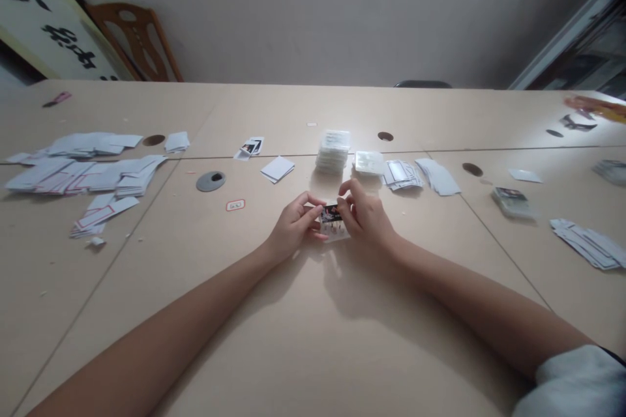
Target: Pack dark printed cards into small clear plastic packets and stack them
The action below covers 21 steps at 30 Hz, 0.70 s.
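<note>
A small clear case with a dark printed card (333, 228) is held between both hands over the middle of the table. My left hand (299, 221) grips its left edge, thumb on top and fingers at the side and beneath. On the other side, my right hand (364, 215) pinches the upper right corner with thumb and bent index finger. Just beyond the hands stands a tall stack of clear cases (333, 151), and beside it a lower stack (369, 163). White cards with dark borders (402, 174) lie right of these.
Piles of white paper slips (83, 172) cover the left side. A grey round cap (210, 181), a red-edged label (235, 205) and white cards (278, 169) lie nearer the middle. On the right are another case stack (514, 204) and paper strips (587, 243). A wooden chair (137, 42) stands behind.
</note>
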Available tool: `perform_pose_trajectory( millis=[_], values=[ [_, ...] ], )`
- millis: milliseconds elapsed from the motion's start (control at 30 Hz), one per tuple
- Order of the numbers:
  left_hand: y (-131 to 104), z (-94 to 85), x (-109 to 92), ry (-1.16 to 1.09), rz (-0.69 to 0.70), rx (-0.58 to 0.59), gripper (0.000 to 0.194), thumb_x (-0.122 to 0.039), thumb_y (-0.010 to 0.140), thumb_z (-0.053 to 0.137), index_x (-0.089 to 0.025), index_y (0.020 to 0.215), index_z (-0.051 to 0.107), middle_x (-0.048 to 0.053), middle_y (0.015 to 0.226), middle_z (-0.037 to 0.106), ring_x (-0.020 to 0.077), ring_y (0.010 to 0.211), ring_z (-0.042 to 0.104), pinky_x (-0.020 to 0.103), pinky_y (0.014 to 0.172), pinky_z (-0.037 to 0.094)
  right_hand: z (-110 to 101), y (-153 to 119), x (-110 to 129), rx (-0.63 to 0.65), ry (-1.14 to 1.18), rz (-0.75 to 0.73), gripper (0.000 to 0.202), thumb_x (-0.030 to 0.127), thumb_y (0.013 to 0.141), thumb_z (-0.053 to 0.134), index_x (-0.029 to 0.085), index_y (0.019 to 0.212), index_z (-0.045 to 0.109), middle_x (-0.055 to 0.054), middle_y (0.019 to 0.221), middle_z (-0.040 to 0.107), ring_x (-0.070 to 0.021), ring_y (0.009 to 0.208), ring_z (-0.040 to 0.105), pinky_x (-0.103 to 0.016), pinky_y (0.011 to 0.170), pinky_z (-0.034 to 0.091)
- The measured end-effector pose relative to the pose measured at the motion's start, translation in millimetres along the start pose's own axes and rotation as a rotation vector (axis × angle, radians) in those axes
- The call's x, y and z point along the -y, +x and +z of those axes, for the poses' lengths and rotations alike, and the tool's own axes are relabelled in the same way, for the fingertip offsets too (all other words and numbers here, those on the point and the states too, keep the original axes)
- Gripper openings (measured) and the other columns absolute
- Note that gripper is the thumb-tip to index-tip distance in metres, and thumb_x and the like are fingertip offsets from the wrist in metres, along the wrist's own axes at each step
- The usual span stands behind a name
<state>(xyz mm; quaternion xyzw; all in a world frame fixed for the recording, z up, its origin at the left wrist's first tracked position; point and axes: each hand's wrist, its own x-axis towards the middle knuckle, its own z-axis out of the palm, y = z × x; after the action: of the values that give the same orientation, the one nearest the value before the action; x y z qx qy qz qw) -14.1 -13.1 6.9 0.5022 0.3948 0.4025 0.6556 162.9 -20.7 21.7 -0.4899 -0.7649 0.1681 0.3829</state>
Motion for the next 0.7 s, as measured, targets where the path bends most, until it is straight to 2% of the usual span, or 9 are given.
perform_pose_trajectory(
  millis=[233, 433, 567, 700],
  values=[
    [-0.1, 1.4, -1.6, 0.001, 0.0, -0.019, 0.036, -0.045, 0.079, 0.073, -0.018, 0.091, 0.052, -0.003, 0.073, 0.061, 0.0071, 0.053, 0.056, 0.027, 0.056, 0.061, -3.0, 1.1, 5.4, 0.028, -0.088, 0.054, 0.005, 0.023, 0.092, 0.043, 0.021, 0.096, 0.046, -0.001, 0.064, 0.063, -0.0144, 0.049, 0.05, -0.025, 0.051, 0.031],
    [-0.4, 2.3, -3.5, -0.015, -0.006, -0.028, 0.039, -0.046, 0.077, 0.074, -0.018, 0.09, 0.051, -0.003, 0.072, 0.061, 0.0067, 0.052, 0.055, 0.026, 0.057, 0.061, -1.9, 1.7, 6.5, 0.017, -0.084, 0.11, 0.01, 0.023, 0.087, 0.051, 0.021, 0.096, 0.047, 0.001, 0.062, 0.06, -0.0129, 0.048, 0.048, -0.025, 0.049, 0.03],
    [-0.6, 2.1, -3.3, -0.014, 0.016, -0.038, 0.039, -0.046, 0.076, 0.075, -0.018, 0.09, 0.052, -0.001, 0.076, 0.064, 0.009, 0.058, 0.059, 0.027, 0.057, 0.061, -0.6, 1.0, 5.9, 0.002, 0.011, 0.149, 0.014, 0.021, 0.084, 0.056, 0.022, 0.093, 0.045, 0.004, 0.059, 0.056, -0.0116, 0.047, 0.047, -0.024, 0.048, 0.032],
    [-0.8, 1.5, -2.3, 0.004, 0.028, -0.051, 0.04, -0.047, 0.076, 0.074, -0.017, 0.091, 0.052, 0.001, 0.079, 0.066, 0.0108, 0.061, 0.062, 0.027, 0.057, 0.061, -1.1, 0.7, 3.5, -0.006, 0.145, 0.194, 0.017, 0.025, 0.086, 0.059, 0.023, 0.093, 0.044, 0.005, 0.06, 0.058, -0.0118, 0.047, 0.05, -0.023, 0.046, 0.035]
  ],
)
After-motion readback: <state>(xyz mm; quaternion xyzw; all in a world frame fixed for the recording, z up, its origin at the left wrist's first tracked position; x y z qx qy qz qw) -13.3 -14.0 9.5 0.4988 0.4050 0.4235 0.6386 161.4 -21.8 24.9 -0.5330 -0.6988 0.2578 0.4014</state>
